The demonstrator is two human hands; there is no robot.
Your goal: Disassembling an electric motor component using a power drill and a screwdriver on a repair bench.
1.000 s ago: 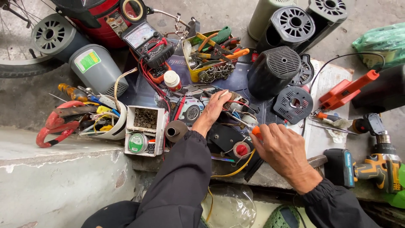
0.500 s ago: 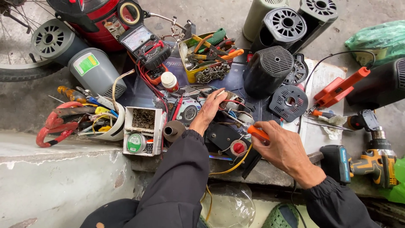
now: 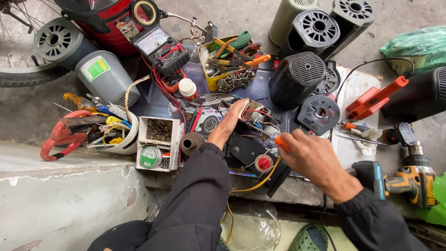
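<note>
My left hand (image 3: 228, 122) rests palm-down on a small opened device with red and white wires (image 3: 258, 116), holding it on the dark mat. My right hand (image 3: 310, 159) grips a screwdriver with an orange handle (image 3: 281, 143), its tip pointing toward the wired device. Just below the left hand lies a black panel with a red button (image 3: 263, 163), with a yellow wire (image 3: 253, 186) trailing off the ledge. Both arms wear dark sleeves.
A yellow tray of pliers and chain (image 3: 231, 65), an analog multimeter (image 3: 160, 49), a white glue bottle (image 3: 189, 89) and black fan housings (image 3: 294, 79) sit behind. A white parts box (image 3: 158, 139) and bowl of tools (image 3: 116, 132) stand left; a cordless drill (image 3: 399, 179) lies right.
My right hand has moved the orange-handled screwdriver a little up and left, closer to the wired device. My left hand has stayed pressed on the device.
</note>
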